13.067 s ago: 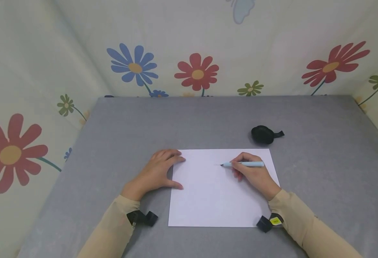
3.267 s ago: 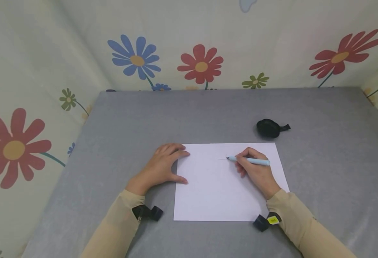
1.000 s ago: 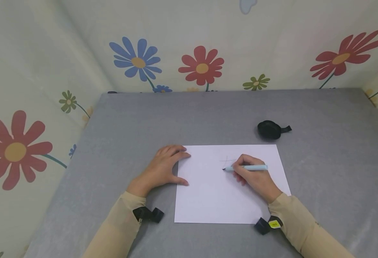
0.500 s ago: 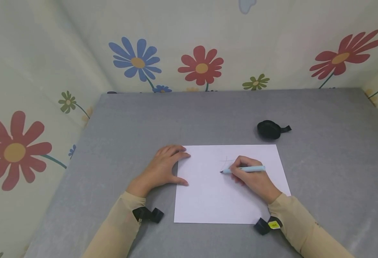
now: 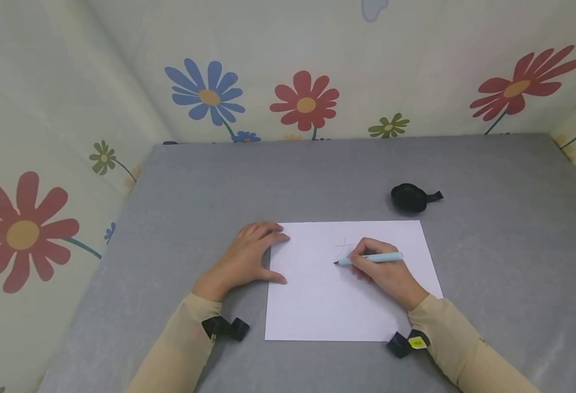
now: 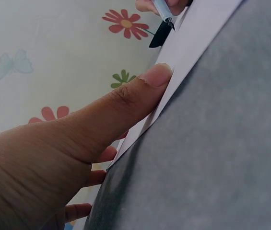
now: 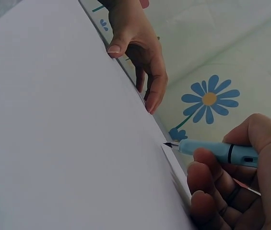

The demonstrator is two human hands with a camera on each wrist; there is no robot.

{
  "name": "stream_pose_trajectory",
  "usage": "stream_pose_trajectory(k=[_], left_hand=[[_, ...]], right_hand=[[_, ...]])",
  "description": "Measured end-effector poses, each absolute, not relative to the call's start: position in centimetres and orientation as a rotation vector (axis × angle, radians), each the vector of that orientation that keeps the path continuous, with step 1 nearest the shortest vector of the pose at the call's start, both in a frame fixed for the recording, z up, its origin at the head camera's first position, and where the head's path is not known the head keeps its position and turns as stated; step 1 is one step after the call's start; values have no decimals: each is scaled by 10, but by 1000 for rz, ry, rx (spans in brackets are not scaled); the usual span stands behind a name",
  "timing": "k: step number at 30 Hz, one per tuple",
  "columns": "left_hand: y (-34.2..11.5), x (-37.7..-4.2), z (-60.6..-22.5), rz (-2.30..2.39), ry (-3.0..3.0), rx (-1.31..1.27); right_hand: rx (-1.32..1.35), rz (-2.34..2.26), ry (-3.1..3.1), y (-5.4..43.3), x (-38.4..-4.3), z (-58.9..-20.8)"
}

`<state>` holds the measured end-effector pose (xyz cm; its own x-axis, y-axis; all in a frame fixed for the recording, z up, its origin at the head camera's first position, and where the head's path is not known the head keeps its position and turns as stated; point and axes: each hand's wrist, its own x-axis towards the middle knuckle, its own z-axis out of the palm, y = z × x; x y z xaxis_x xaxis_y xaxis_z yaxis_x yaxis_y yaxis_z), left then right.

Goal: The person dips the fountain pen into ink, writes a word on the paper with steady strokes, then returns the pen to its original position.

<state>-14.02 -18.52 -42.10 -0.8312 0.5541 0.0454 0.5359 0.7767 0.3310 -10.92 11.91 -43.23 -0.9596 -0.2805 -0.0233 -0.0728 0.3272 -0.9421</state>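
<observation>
A white sheet of paper point(image 5: 312, 311) lies on the grey table. My right hand point(image 5: 383, 267) pinches a light blue fountain pen point(image 5: 378, 257), its dark nib at the paper's upper middle. Thin pen lines point(image 5: 345, 244) show just above the nib: a level stroke, a short upright one crossing it, and a faint slanting one running down-left. My left hand point(image 5: 249, 254) rests spread at the sheet's left edge, thumb and fingertips on the paper. In the left wrist view the thumb point(image 6: 157, 76) lies along that edge; in the right wrist view the pen point(image 7: 212, 151) sits between thumb and fingers.
A round black object with a short tab point(image 5: 409, 197) lies behind the sheet's upper right corner. Black wrist cameras point(image 5: 400, 344) sit on both sleeves. A curtain with printed flowers point(image 5: 305, 105) hangs behind the table and at its sides.
Since the first frame, the short level line has lengthened and an upright and a slanting stroke have appeared. Lately the nib moved down-left. The left hand stays on the sheet's edge.
</observation>
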Motion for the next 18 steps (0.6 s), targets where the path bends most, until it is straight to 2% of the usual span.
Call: stream_pose_trajectory(k=[18], left_hand=[[-186,-140,-423,527,2913,917]], right_hand=[[-302,-1790,2347,119,-111,-428]])
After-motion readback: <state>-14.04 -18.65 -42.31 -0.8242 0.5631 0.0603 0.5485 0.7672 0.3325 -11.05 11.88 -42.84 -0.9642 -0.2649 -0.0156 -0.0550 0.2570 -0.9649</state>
